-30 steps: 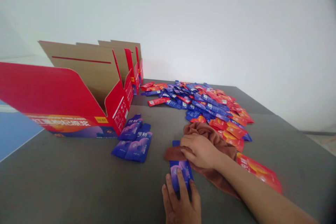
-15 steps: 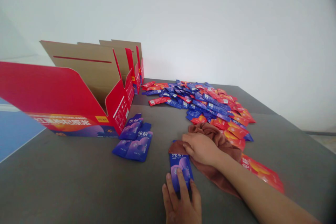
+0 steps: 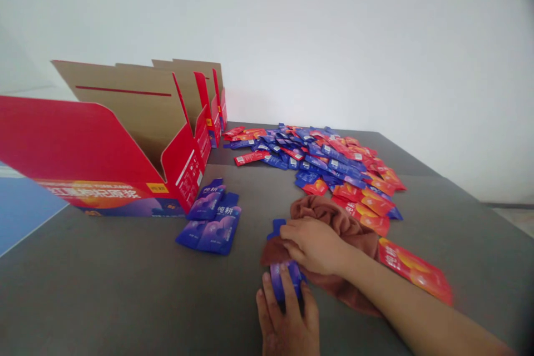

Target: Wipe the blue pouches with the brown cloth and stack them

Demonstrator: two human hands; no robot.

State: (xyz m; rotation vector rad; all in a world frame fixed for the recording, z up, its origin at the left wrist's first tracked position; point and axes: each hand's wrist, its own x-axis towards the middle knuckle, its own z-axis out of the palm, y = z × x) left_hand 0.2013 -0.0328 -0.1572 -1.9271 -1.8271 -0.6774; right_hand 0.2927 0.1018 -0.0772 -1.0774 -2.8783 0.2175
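A blue-purple pouch (image 3: 284,281) lies flat on the dark table in front of me. My left hand (image 3: 287,314) rests on its lower end with the fingers spread and stretched out. My right hand (image 3: 312,245) is closed on a brown cloth (image 3: 334,214), and a fold of that cloth covers the middle of the pouch. Only the pouch's blue top tab and lower part show. To the left lie several more blue pouches (image 3: 219,228), overlapping. A red-orange pouch (image 3: 415,270) lies right of the cloth, partly behind my right forearm.
Open red cartons (image 3: 120,194) stand in a row along the left, flaps raised. A heap of blue and red pouches (image 3: 325,158) covers the far middle of the grey table (image 3: 125,289). A white wall (image 3: 334,39) rises behind the table.
My right hand has drawn the cloth a little toward me, down over the pouch, so its top tab shows and its printed middle is covered. My left hand has stayed in place.
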